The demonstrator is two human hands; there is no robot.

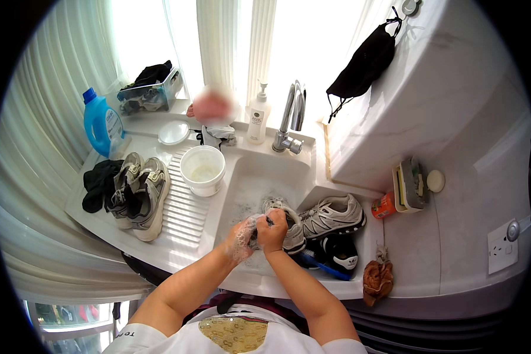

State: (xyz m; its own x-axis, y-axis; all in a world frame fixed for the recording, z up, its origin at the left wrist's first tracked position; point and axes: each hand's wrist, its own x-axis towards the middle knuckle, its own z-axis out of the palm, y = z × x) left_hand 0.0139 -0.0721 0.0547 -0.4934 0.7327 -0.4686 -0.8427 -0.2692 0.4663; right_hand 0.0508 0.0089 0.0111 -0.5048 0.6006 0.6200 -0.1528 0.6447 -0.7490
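Over the white sink (312,171), my hands come together at the near part of the basin. My left hand (241,241) is covered in suds and curls around something dark and wet. My right hand (271,233) is a fist pressed against it, with a dark bit showing at the thumb. The dark thing is mostly hidden, so its kind cannot be told. Just behind and right of my right hand, a wet grey sneaker (293,232) lies in the sink, partly covered by the hand. Another grey sneaker (334,213) and a black shoe with a blue sole (335,251) rest on the sink's right side.
On the ribbed drainboard (186,212) stand a white bucket (203,186), a pair of sneakers (150,194) and a black cloth (100,183). Behind are a blue detergent bottle (102,124), a pump bottle (256,118) and the chrome tap (289,127). A brown cloth (377,280) hangs at the right edge.
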